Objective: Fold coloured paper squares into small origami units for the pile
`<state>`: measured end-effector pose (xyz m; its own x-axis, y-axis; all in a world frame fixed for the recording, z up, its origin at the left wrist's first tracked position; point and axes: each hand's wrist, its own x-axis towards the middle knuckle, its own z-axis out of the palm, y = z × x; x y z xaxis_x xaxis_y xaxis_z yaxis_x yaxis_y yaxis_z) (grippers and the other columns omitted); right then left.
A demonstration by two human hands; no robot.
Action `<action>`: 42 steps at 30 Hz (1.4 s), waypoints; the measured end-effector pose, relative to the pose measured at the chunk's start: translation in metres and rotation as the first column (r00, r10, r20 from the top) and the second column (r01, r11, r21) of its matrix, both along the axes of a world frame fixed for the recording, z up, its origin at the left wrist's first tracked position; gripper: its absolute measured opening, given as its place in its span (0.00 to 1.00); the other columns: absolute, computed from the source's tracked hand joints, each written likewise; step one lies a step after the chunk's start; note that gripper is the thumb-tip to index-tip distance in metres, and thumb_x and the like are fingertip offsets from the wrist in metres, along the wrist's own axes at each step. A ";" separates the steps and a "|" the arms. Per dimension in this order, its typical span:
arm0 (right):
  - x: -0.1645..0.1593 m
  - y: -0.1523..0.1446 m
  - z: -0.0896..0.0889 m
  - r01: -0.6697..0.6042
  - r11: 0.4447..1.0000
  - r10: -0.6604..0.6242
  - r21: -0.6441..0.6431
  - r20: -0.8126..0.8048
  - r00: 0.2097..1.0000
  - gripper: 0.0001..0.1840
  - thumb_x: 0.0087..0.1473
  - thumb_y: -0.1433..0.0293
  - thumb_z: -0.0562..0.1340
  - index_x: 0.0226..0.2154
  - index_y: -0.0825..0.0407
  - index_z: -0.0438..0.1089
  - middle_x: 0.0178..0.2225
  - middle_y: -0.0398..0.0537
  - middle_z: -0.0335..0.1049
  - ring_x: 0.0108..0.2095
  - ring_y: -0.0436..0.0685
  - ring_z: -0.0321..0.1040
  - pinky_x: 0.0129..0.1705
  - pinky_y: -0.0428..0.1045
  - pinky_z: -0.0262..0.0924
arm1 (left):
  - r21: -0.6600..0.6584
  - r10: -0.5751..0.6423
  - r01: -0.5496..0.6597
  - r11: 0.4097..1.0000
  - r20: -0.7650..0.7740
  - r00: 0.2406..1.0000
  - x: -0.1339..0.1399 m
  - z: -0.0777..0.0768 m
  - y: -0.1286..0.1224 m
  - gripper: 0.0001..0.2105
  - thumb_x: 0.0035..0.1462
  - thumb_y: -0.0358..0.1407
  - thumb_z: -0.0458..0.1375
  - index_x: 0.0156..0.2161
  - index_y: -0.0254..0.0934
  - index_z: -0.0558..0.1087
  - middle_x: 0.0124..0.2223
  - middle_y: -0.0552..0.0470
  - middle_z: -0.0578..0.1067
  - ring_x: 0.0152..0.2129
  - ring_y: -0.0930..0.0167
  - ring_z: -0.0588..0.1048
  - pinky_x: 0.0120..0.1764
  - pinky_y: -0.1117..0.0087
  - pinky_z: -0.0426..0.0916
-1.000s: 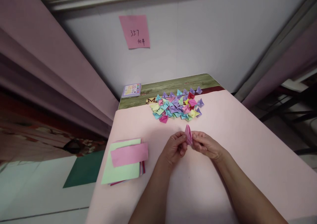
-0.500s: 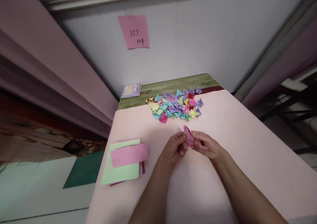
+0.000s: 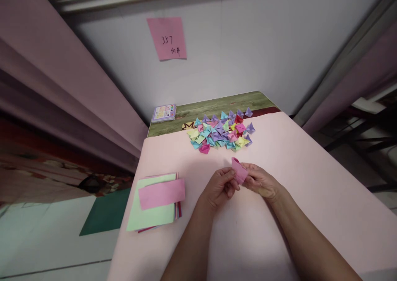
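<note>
A small piece of folded pink paper (image 3: 240, 171) is held up above the table between both hands. My left hand (image 3: 222, 185) pinches its left side between thumb and fingers. On the right side, my right hand (image 3: 259, 181) grips the same paper, its fingertips partly behind it. Just beyond the hands lies a heap of small folded paper shapes (image 3: 218, 132) in purple, blue, yellow, green, red and pink.
To the left lies a stack of coloured paper sheets (image 3: 151, 219), a pink strip (image 3: 161, 194) on top. A purple-edged printed pack (image 3: 163, 113) sits at the table's back left corner. Behind the table, a pink note (image 3: 169, 34) hangs on the wall.
The folded pink paper has turned so that a broader flat face shows. Both hands have shifted very slightly and keep hold of it.
</note>
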<state>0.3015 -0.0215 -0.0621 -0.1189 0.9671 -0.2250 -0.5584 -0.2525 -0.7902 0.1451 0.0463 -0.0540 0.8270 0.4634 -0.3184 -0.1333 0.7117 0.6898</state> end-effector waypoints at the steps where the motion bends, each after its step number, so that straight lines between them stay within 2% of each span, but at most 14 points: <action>1: 0.000 0.000 0.001 0.016 1.000 -0.016 -0.017 -0.020 1.000 0.17 0.54 0.57 0.67 0.29 0.53 0.66 0.11 0.29 0.50 0.11 0.41 0.34 0.16 0.40 0.48 | -0.006 0.005 -0.005 1.000 -0.004 1.000 0.000 0.000 -0.001 0.18 0.49 0.46 0.67 0.30 0.32 0.69 0.18 0.53 0.75 0.05 0.79 0.63 0.09 0.79 0.48; 5: 0.000 0.000 0.002 0.035 0.998 -0.038 -0.044 -0.073 0.997 0.17 0.52 0.59 0.69 0.28 0.54 0.66 0.11 0.29 0.51 0.12 0.40 0.32 0.16 0.40 0.49 | -0.018 -0.016 0.017 1.000 0.004 1.000 0.000 -0.003 -0.002 0.19 0.50 0.47 0.67 0.30 0.31 0.70 0.18 0.52 0.75 0.05 0.79 0.63 0.09 0.79 0.47; 12: 0.003 0.001 0.001 0.045 0.997 -0.051 -0.058 -0.093 0.994 0.15 0.50 0.64 0.71 0.28 0.54 0.66 0.11 0.28 0.50 0.11 0.39 0.32 0.14 0.39 0.40 | -0.027 -0.064 0.066 0.997 0.065 0.996 0.000 -0.005 -0.002 0.18 0.52 0.47 0.65 0.33 0.30 0.71 0.18 0.52 0.75 0.04 0.79 0.61 0.08 0.79 0.46; 20: 0.005 0.001 0.001 0.015 0.999 -0.018 -0.040 -0.071 0.997 0.18 0.51 0.58 0.70 0.28 0.54 0.67 0.11 0.30 0.53 0.11 0.39 0.32 0.14 0.40 0.40 | -0.043 -0.086 0.090 0.995 0.099 0.991 0.001 -0.006 -0.003 0.17 0.56 0.46 0.62 0.33 0.30 0.71 0.19 0.51 0.76 0.05 0.78 0.63 0.09 0.79 0.48; 23: 0.005 0.001 0.000 -0.019 0.999 0.017 -0.032 -0.060 0.998 0.17 0.51 0.59 0.70 0.28 0.54 0.67 0.12 0.30 0.53 0.11 0.39 0.33 0.15 0.39 0.40 | -0.053 -0.048 0.052 0.997 0.069 0.996 0.001 -0.007 -0.001 0.17 0.56 0.47 0.62 0.32 0.31 0.70 0.19 0.51 0.76 0.05 0.78 0.64 0.09 0.79 0.50; 28: 0.007 0.000 0.000 0.003 1.000 -0.003 -0.021 -0.021 1.000 0.15 0.52 0.61 0.69 0.32 0.56 0.70 0.12 0.33 0.58 0.11 0.38 0.35 0.14 0.39 0.33 | -0.056 0.064 -0.066 0.996 -0.030 0.997 0.000 -0.005 0.005 0.18 0.52 0.47 0.65 0.29 0.33 0.69 0.19 0.53 0.75 0.07 0.79 0.66 0.10 0.80 0.54; 31: 0.005 0.000 -0.001 0.002 1.000 -0.001 -0.012 0.052 0.999 0.16 0.52 0.60 0.69 0.30 0.57 0.70 0.15 0.39 0.64 0.11 0.40 0.43 0.13 0.40 0.33 | 0.008 0.068 -0.068 0.998 -0.056 0.996 0.000 -0.005 0.006 0.18 0.52 0.48 0.65 0.29 0.33 0.69 0.20 0.52 0.76 0.10 0.77 0.69 0.12 0.79 0.58; 34: 0.001 0.002 -0.003 0.047 0.999 -0.046 -0.004 0.107 0.993 0.18 0.51 0.58 0.69 0.27 0.57 0.70 0.18 0.43 0.68 0.13 0.42 0.52 0.14 0.39 0.40 | 0.092 0.073 -0.069 0.993 -0.047 0.996 0.001 -0.004 0.005 0.18 0.53 0.48 0.64 0.32 0.32 0.71 0.23 0.51 0.77 0.14 0.75 0.73 0.16 0.77 0.66; 36: -0.001 0.003 -0.004 0.096 0.995 -0.094 -0.003 0.146 0.985 0.19 0.50 0.57 0.70 0.27 0.56 0.70 0.19 0.43 0.68 0.15 0.43 0.56 0.16 0.40 0.46 | 0.159 0.119 -0.110 0.981 -0.046 0.992 0.002 -0.004 0.004 0.17 0.54 0.48 0.63 0.32 0.32 0.72 0.24 0.51 0.77 0.16 0.74 0.73 0.20 0.75 0.69; 39: -0.002 0.004 -0.006 0.176 0.984 -0.174 0.014 0.237 0.956 0.18 0.48 0.58 0.71 0.27 0.56 0.71 0.19 0.42 0.67 0.18 0.45 0.60 0.20 0.41 0.54 | 0.287 0.227 -0.199 0.937 -0.068 0.971 0.005 -0.006 0.004 0.16 0.53 0.46 0.64 0.31 0.33 0.72 0.23 0.52 0.76 0.18 0.74 0.74 0.23 0.74 0.70; 42: -0.004 0.006 -0.006 0.238 0.969 -0.246 0.064 0.330 0.911 0.17 0.48 0.58 0.71 0.29 0.55 0.72 0.21 0.41 0.68 0.21 0.46 0.61 0.25 0.42 0.57 | 0.430 0.327 -0.268 0.862 -0.068 0.943 0.007 -0.009 0.004 0.13 0.50 0.43 0.66 0.32 0.33 0.73 0.24 0.54 0.75 0.20 0.74 0.73 0.26 0.74 0.70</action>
